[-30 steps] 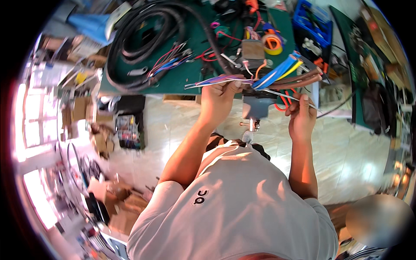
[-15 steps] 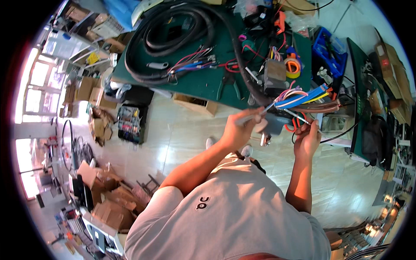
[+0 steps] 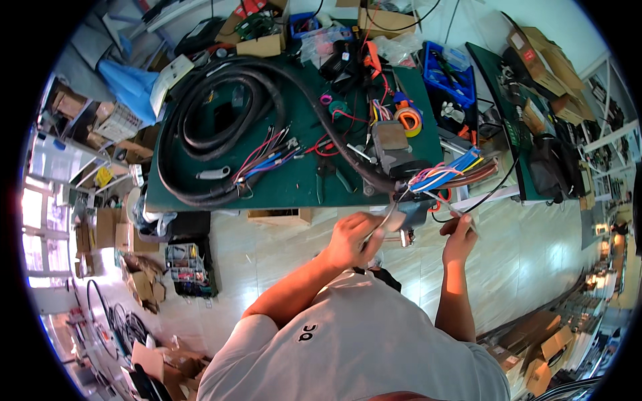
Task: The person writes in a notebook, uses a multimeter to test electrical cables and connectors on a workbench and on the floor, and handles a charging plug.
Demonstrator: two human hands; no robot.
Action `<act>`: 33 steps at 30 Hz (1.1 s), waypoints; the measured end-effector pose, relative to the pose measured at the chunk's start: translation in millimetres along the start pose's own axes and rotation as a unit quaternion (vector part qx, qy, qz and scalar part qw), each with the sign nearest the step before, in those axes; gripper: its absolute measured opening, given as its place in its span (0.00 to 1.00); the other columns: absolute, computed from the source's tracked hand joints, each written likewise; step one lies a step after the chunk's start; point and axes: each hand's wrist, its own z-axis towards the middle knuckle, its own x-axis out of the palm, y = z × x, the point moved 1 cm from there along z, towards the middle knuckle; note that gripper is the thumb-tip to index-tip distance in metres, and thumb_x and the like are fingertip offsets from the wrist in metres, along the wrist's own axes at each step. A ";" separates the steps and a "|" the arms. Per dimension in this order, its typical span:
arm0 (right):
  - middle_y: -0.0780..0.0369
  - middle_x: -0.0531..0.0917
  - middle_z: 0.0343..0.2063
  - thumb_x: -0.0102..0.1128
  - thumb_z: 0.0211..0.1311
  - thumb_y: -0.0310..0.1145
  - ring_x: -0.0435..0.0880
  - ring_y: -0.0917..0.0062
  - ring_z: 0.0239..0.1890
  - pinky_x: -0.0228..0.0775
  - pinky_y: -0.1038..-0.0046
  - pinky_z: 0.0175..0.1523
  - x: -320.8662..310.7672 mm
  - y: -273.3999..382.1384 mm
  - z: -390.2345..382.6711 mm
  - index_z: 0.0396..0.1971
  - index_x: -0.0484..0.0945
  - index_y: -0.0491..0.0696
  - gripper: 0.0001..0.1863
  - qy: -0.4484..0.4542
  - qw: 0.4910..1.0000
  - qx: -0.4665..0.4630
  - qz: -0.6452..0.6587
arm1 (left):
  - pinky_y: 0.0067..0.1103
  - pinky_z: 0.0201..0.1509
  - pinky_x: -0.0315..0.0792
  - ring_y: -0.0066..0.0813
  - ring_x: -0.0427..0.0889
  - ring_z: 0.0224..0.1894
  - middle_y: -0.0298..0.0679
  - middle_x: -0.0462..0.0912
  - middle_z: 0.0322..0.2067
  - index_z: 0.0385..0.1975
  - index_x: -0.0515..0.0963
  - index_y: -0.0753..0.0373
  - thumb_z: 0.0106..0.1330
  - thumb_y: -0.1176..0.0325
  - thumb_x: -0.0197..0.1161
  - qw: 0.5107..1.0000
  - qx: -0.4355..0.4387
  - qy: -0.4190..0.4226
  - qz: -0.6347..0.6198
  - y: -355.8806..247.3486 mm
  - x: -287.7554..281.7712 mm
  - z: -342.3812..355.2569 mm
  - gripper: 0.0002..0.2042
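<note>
My left hand (image 3: 354, 237) has its fingers closed on a thin pale wire, below a bundle of blue, yellow, pink and brown wires (image 3: 455, 167) at the end of a thick black cable (image 3: 361, 167). My right hand (image 3: 459, 237) grips another thin pale strand running down from that bundle. The bundle sits over a dark vise (image 3: 416, 212) at the front edge of the green table (image 3: 267, 190). Orange-red handles (image 3: 444, 196) show behind the strands.
Coiled cable (image 3: 194, 144), pliers (image 3: 334, 180) and an orange tape roll (image 3: 408, 120) lie on the table. A blue bin (image 3: 448, 73) stands to its right. A tool case (image 3: 190, 267) is on the floor at left; cardboard boxes (image 3: 545, 347) are at lower right.
Both hands have moved downward in view, away from the bundle, still holding thin strands. The view has shifted, showing more of the table's back.
</note>
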 end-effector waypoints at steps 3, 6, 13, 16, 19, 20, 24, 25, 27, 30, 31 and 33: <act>0.62 0.80 0.21 0.61 0.62 0.36 0.77 0.81 0.23 0.69 0.79 0.31 -8.8 -6.3 -14.1 0.38 0.77 0.39 0.14 0.095 0.978 -0.079 -0.165 | 0.29 0.31 0.74 0.39 0.80 0.27 0.48 0.83 0.27 0.31 0.77 0.71 0.72 0.56 0.42 0.985 0.062 -0.119 -0.105 20.0 -24.0 -2.7 0.23; 0.60 0.82 0.23 0.59 0.62 0.34 0.80 0.79 0.23 0.71 0.78 0.30 -0.6 -4.3 -27.8 0.38 0.78 0.42 0.11 0.162 0.951 -0.037 -0.261 | 0.28 0.34 0.74 0.34 0.81 0.28 0.48 0.83 0.28 0.29 0.76 0.72 0.75 0.52 0.34 0.970 -0.072 -0.217 -0.083 40.4 -57.3 18.4 0.29; 0.58 0.84 0.30 0.59 0.61 0.34 0.84 0.66 0.30 0.75 0.70 0.33 76.6 25.7 -55.6 0.36 0.80 0.45 0.08 0.403 0.870 -0.124 -0.256 | 0.22 0.33 0.75 0.29 0.80 0.26 0.45 0.82 0.26 0.31 0.76 0.71 0.76 0.51 0.35 0.904 -0.266 -0.319 -0.103 98.4 -97.7 17.6 0.28; 0.57 0.84 0.31 0.59 0.60 0.35 0.84 0.64 0.34 0.75 0.67 0.36 127.5 40.4 -57.1 0.37 0.79 0.45 0.10 0.423 0.843 -0.172 -0.283 | 0.22 0.32 0.75 0.29 0.80 0.26 0.44 0.81 0.26 0.31 0.76 0.71 0.75 0.50 0.36 0.898 -0.307 -0.294 -0.117 116.3 -113.6 5.9 0.28; 0.55 0.84 0.32 0.59 0.61 0.35 0.84 0.63 0.32 0.74 0.69 0.36 175.9 44.5 -54.1 0.37 0.79 0.43 0.11 0.359 0.883 -0.183 -0.239 | 0.22 0.32 0.74 0.28 0.79 0.26 0.44 0.81 0.26 0.30 0.75 0.70 0.75 0.49 0.36 0.897 -0.313 -0.281 -0.134 137.4 -140.9 12.7 0.29; 0.56 0.84 0.32 0.58 0.62 0.36 0.84 0.63 0.32 0.74 0.68 0.36 193.7 42.6 -53.4 0.38 0.78 0.43 0.12 0.330 0.897 -0.173 -0.239 | 0.22 0.32 0.74 0.27 0.79 0.26 0.44 0.81 0.26 0.29 0.75 0.70 0.75 0.49 0.37 0.897 -0.317 -0.276 -0.138 145.0 -151.8 13.7 0.29; 0.54 0.81 0.28 0.59 0.58 0.30 0.81 0.59 0.32 0.72 0.64 0.36 273.4 35.9 -25.6 0.37 0.76 0.42 0.09 0.209 0.937 -0.154 -0.235 | 0.22 0.32 0.74 0.28 0.78 0.25 0.44 0.81 0.26 0.29 0.75 0.70 0.75 0.50 0.37 0.908 -0.290 -0.248 -0.175 163.1 -205.4 20.2 0.28; 0.55 0.80 0.26 0.59 0.57 0.28 0.81 0.59 0.31 0.72 0.64 0.36 295.1 35.8 -12.8 0.37 0.74 0.42 0.09 0.182 0.938 -0.152 -0.253 | 0.21 0.33 0.73 0.28 0.78 0.26 0.45 0.81 0.25 0.29 0.74 0.70 0.75 0.50 0.37 0.905 -0.303 -0.244 -0.171 171.6 -221.2 15.7 0.28; 0.53 0.79 0.30 0.60 0.57 0.30 0.79 0.57 0.32 0.71 0.62 0.38 331.0 21.3 23.2 0.40 0.72 0.42 0.13 0.142 0.947 -0.183 -0.222 | 0.21 0.32 0.73 0.28 0.78 0.25 0.44 0.81 0.25 0.30 0.74 0.70 0.75 0.50 0.37 0.890 -0.338 -0.262 -0.160 177.4 -245.5 17.1 0.28; 0.49 0.77 0.43 0.59 0.58 0.36 0.75 0.52 0.47 0.67 0.57 0.52 367.1 3.5 93.1 0.46 0.71 0.41 0.19 0.082 0.929 -0.195 -0.304 | 0.22 0.31 0.72 0.29 0.78 0.24 0.44 0.81 0.24 0.31 0.75 0.70 0.75 0.48 0.36 0.883 -0.361 -0.276 -0.115 190.1 -278.3 10.0 0.29; 0.49 0.77 0.45 0.58 0.58 0.38 0.75 0.53 0.48 0.67 0.58 0.54 378.9 6.5 118.7 0.47 0.71 0.40 0.21 0.054 0.923 -0.190 -0.329 | 0.22 0.31 0.72 0.29 0.77 0.24 0.44 0.80 0.23 0.31 0.75 0.70 0.75 0.48 0.36 0.883 -0.358 -0.285 -0.105 195.4 -288.6 3.9 0.29; 0.47 0.76 0.46 0.59 0.57 0.40 0.74 0.52 0.50 0.68 0.56 0.53 390.5 -2.4 182.2 0.48 0.70 0.40 0.23 0.003 0.925 -0.148 -0.349 | 0.21 0.30 0.72 0.28 0.78 0.24 0.43 0.80 0.23 0.30 0.74 0.68 0.74 0.47 0.37 0.878 -0.365 -0.301 -0.081 202.6 -305.2 -4.1 0.28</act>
